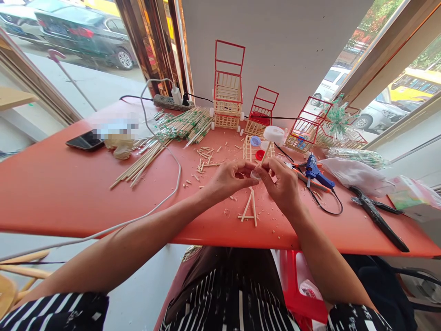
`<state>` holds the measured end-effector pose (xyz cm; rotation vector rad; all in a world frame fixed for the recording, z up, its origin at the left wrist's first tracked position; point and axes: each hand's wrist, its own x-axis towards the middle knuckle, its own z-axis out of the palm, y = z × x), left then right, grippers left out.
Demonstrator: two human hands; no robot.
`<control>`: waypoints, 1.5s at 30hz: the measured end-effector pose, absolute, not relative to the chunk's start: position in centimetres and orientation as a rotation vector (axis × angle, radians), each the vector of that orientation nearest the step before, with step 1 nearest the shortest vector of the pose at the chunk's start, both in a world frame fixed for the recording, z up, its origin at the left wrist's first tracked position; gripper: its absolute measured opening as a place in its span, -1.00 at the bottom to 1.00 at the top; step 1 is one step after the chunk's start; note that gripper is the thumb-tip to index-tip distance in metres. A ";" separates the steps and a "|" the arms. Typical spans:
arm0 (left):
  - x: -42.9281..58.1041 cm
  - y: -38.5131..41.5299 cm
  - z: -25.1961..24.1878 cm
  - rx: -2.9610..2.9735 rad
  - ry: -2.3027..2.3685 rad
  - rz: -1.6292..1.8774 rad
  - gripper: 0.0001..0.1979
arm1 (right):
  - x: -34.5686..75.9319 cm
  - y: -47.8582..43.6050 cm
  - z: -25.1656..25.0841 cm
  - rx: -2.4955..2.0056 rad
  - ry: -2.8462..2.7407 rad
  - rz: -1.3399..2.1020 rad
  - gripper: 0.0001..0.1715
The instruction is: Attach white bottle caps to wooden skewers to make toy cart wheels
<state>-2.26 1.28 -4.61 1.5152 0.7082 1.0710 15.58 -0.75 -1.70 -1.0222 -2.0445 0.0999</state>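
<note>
Both hands, left (227, 178) and right (283, 184), fingers pinched shut on small white cap (256, 174) and stick (265, 155) above red bench (69, 184).

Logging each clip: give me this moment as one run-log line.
left hand: pinching small clear cap | right hand: holding stick with white disc | table: glue gun, stick pile, stick carts behind

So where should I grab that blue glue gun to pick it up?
Take the blue glue gun by its handle, the thick blue part that sticks up, coming from above with your right hand, which is nearest. It lies on its side on the red table, so the handle is free. Stay away from the nozzle end, which may be hot, and mind the black cord.
</note>
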 end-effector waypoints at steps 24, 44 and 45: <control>-2.3 1.2 -4.6 1.528 0.722 1.062 -0.57 | 15.6 -0.7 -1.8 -1.034 -2.043 0.082 -0.71; -2.3 1.3 -4.6 1.523 0.719 1.069 -0.56 | 15.5 -0.9 -1.7 -1.016 -2.040 0.085 -0.70; -2.3 1.3 -4.6 1.517 0.714 1.071 -0.56 | 15.5 -0.9 -1.6 -1.017 -2.040 0.081 -0.70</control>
